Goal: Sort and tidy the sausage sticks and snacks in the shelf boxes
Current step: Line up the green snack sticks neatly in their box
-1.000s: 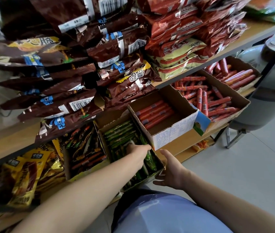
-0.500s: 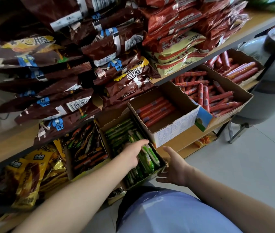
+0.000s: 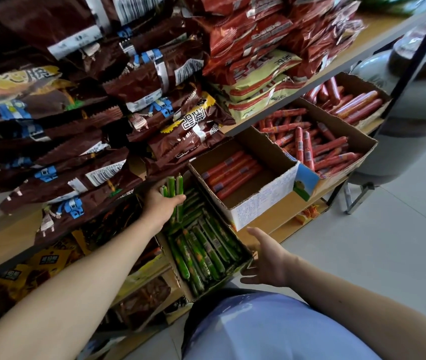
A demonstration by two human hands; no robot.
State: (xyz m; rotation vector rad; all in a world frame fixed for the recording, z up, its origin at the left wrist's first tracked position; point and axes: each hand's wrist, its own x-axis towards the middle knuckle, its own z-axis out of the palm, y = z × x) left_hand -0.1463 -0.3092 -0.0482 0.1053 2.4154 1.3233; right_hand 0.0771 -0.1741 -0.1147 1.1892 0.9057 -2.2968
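**Left hand holds a bunch of green sausage sticks over their box**

The left hand [image 3: 161,203] grips a small bunch of green sausage sticks [image 3: 173,187], held upright over the back of an open cardboard box [image 3: 184,287]. More green sticks [image 3: 204,248] lie in rows inside that box. The right hand [image 3: 266,261] is relaxed with its fingers spread, just beside the box's front right corner. Whether it touches the cardboard cannot be told.

The box sits on the lower wooden shelf [image 3: 284,216]. To its right, a white-sided box [image 3: 261,203] holds a neat layer of red sausages [image 3: 232,172]. Next along, a larger brown box [image 3: 362,144] is full of jumbled red sticks [image 3: 318,149]. A further box [image 3: 360,83] holds thicker sausages.

The upper shelf [image 3: 349,45] is heaped with brown snack bags [image 3: 76,157] on the left and red bags [image 3: 258,29] on the right; the brown ones overhang its edge. Yellow packets [image 3: 50,258] lie low on the left. The floor [image 3: 388,242] is pale grey tile, and a metal leg [image 3: 355,198] stands on it by the shelf's end.
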